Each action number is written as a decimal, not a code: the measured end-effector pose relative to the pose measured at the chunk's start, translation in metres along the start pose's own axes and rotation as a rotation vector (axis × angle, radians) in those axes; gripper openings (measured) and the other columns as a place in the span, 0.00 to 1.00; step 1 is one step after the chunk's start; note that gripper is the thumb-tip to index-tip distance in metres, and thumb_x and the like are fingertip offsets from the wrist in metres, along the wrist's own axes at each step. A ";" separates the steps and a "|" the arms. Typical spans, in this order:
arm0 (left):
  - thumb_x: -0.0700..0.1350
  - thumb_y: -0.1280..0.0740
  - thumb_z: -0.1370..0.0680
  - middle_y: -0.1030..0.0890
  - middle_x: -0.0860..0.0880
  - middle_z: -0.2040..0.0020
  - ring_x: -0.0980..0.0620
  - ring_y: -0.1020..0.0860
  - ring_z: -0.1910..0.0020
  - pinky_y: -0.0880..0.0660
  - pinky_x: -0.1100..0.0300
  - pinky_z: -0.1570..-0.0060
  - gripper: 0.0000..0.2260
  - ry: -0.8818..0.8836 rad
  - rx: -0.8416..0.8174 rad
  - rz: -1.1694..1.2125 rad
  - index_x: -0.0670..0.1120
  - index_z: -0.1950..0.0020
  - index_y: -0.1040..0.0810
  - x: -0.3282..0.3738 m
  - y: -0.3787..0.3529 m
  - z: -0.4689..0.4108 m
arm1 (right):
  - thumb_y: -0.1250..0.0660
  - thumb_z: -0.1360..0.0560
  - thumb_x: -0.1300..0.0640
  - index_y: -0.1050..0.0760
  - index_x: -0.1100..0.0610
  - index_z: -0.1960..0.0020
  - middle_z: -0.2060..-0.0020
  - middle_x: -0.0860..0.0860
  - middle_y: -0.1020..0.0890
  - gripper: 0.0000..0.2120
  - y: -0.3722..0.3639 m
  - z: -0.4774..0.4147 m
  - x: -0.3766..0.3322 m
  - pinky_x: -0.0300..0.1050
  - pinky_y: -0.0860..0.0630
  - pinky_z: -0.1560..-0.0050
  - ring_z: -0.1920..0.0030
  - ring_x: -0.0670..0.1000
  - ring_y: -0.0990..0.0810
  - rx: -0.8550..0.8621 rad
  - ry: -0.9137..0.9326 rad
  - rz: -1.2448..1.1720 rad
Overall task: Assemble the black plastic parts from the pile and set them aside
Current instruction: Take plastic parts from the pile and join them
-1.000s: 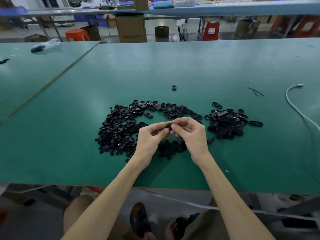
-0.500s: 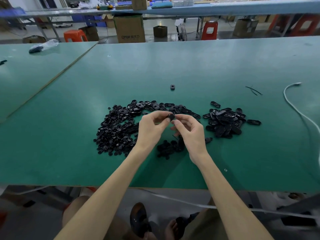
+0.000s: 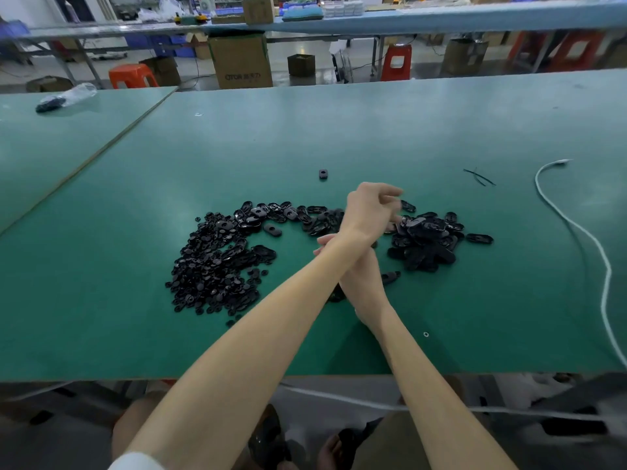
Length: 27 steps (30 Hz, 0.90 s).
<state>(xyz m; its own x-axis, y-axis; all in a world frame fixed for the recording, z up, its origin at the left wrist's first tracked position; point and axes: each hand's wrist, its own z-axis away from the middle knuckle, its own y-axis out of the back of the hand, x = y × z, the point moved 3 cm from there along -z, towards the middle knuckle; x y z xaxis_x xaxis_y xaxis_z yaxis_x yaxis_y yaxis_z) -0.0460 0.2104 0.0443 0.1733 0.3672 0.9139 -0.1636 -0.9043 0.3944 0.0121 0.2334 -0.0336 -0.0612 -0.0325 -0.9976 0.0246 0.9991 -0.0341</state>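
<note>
Crossing over my right hand (image 3: 359, 279), my left forearm is hiding most of it, so I cannot tell what those fingers are doing. My left hand (image 3: 368, 212) is hanging loosely open, blurred, beside the set-aside heap (image 3: 427, 240). The pile of black parts (image 3: 217, 262) is lying to the left on the green table (image 3: 339, 130); a white cable (image 3: 576, 232) is trailing off the right edge.

Single head-worn view — forward and down, close over the green table (image 3: 339, 137).
</note>
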 end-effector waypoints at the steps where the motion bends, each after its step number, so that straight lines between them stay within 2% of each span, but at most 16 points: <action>1: 0.35 0.32 0.18 0.15 0.44 0.44 0.51 0.14 0.57 0.17 0.60 0.55 0.11 0.005 0.023 -0.047 0.40 0.37 0.17 -0.004 0.004 -0.001 | 0.36 0.24 0.64 0.18 0.52 0.55 0.61 0.49 0.16 0.10 0.000 -0.001 0.000 0.46 0.26 0.61 0.61 0.49 0.21 0.007 -0.005 0.032; 3: 0.34 0.31 0.19 0.14 0.45 0.44 0.50 0.15 0.50 0.19 0.57 0.44 0.09 0.011 0.019 -0.186 0.42 0.41 0.15 -0.013 0.015 -0.004 | 0.36 0.23 0.65 0.21 0.53 0.61 0.71 0.43 0.20 0.12 0.001 -0.003 0.002 0.37 0.29 0.68 0.72 0.42 0.25 0.029 -0.008 0.119; 5: 0.34 0.29 0.21 0.14 0.45 0.45 0.50 0.16 0.46 0.21 0.54 0.38 0.09 0.052 -0.063 -0.321 0.42 0.44 0.13 -0.023 0.024 -0.006 | 0.34 0.22 0.64 0.19 0.58 0.59 0.71 0.46 0.17 0.09 0.000 -0.004 0.001 0.41 0.27 0.67 0.72 0.43 0.22 0.038 -0.019 0.185; 6: 0.34 0.28 0.22 0.13 0.44 0.45 0.49 0.16 0.45 0.22 0.53 0.37 0.08 0.084 -0.121 -0.373 0.42 0.44 0.13 -0.028 0.026 -0.007 | 0.34 0.22 0.64 0.19 0.58 0.59 0.70 0.47 0.16 0.09 -0.001 -0.005 0.001 0.42 0.25 0.66 0.71 0.44 0.20 0.029 -0.017 0.218; 8: 0.34 0.25 0.24 0.14 0.43 0.45 0.47 0.16 0.45 0.21 0.52 0.38 0.09 0.144 -0.219 -0.442 0.42 0.45 0.13 -0.034 0.028 -0.005 | 0.36 0.21 0.63 0.20 0.55 0.62 0.70 0.44 0.16 0.12 -0.003 -0.005 0.002 0.36 0.26 0.68 0.70 0.44 0.18 0.003 -0.048 0.297; 10: 0.36 0.22 0.26 0.14 0.43 0.45 0.47 0.16 0.46 0.20 0.53 0.41 0.09 0.166 -0.247 -0.498 0.42 0.46 0.13 -0.035 0.029 -0.006 | 0.38 0.21 0.62 0.22 0.52 0.62 0.70 0.41 0.16 0.13 -0.005 -0.006 0.003 0.30 0.29 0.71 0.69 0.43 0.17 -0.013 -0.081 0.341; 13: 0.38 0.20 0.28 0.14 0.44 0.47 0.46 0.16 0.47 0.20 0.52 0.43 0.09 0.140 -0.251 -0.571 0.43 0.48 0.13 -0.033 0.030 -0.005 | 0.39 0.21 0.63 0.25 0.51 0.64 0.73 0.38 0.19 0.15 -0.005 -0.005 0.002 0.27 0.32 0.72 0.68 0.42 0.16 -0.018 -0.089 0.385; 18: 0.40 0.22 0.26 0.13 0.45 0.49 0.45 0.17 0.48 0.21 0.51 0.43 0.06 0.113 -0.242 -0.645 0.43 0.50 0.12 -0.036 0.031 -0.003 | 0.39 0.22 0.64 0.25 0.50 0.66 0.73 0.38 0.18 0.17 -0.006 -0.003 0.000 0.29 0.31 0.71 0.66 0.42 0.16 -0.029 -0.076 0.438; 20: 0.43 0.25 0.23 0.13 0.45 0.51 0.43 0.18 0.49 0.26 0.51 0.40 0.05 0.082 -0.185 -0.675 0.41 0.53 0.14 -0.037 0.033 -0.004 | 0.38 0.23 0.64 0.23 0.50 0.66 0.72 0.41 0.16 0.17 -0.006 -0.003 -0.001 0.30 0.30 0.70 0.66 0.44 0.15 -0.016 -0.059 0.419; 21: 0.44 0.27 0.21 0.15 0.46 0.54 0.42 0.19 0.49 0.29 0.51 0.41 0.09 0.074 -0.151 -0.690 0.40 0.56 0.16 -0.038 0.033 -0.003 | 0.37 0.23 0.65 0.22 0.51 0.66 0.71 0.43 0.16 0.16 -0.005 -0.003 -0.001 0.30 0.29 0.69 0.67 0.45 0.15 -0.007 -0.049 0.396; 23: 0.45 0.31 0.18 0.19 0.46 0.57 0.39 0.20 0.49 0.34 0.52 0.45 0.11 0.061 -0.075 -0.666 0.43 0.59 0.22 -0.040 0.035 -0.002 | 0.35 0.22 0.65 0.20 0.54 0.64 0.69 0.47 0.14 0.14 -0.005 -0.001 -0.001 0.33 0.25 0.65 0.67 0.46 0.16 -0.003 -0.016 0.333; 25: 0.45 0.32 0.17 0.18 0.45 0.52 0.42 0.20 0.48 0.29 0.52 0.45 0.07 0.060 0.010 -0.480 0.43 0.52 0.19 -0.041 0.042 -0.003 | 0.34 0.21 0.66 0.19 0.59 0.59 0.66 0.52 0.14 0.10 -0.004 0.000 -0.002 0.41 0.20 0.59 0.66 0.48 0.18 -0.006 0.034 0.221; 27: 0.45 0.30 0.18 0.17 0.45 0.50 0.46 0.20 0.51 0.27 0.57 0.50 0.07 0.088 0.067 -0.273 0.42 0.46 0.17 -0.043 0.054 -0.001 | 0.34 0.19 0.65 0.18 0.59 0.53 0.63 0.53 0.14 0.08 -0.001 0.000 -0.001 0.48 0.18 0.55 0.63 0.50 0.18 0.029 0.067 0.109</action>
<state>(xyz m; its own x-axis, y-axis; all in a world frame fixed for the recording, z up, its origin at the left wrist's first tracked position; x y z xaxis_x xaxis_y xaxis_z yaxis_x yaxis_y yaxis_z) -0.0630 0.1460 0.0267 0.1168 0.6140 0.7806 -0.0577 -0.7805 0.6225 0.0122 0.2328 -0.0327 -0.1231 0.0791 -0.9892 0.0633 0.9954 0.0717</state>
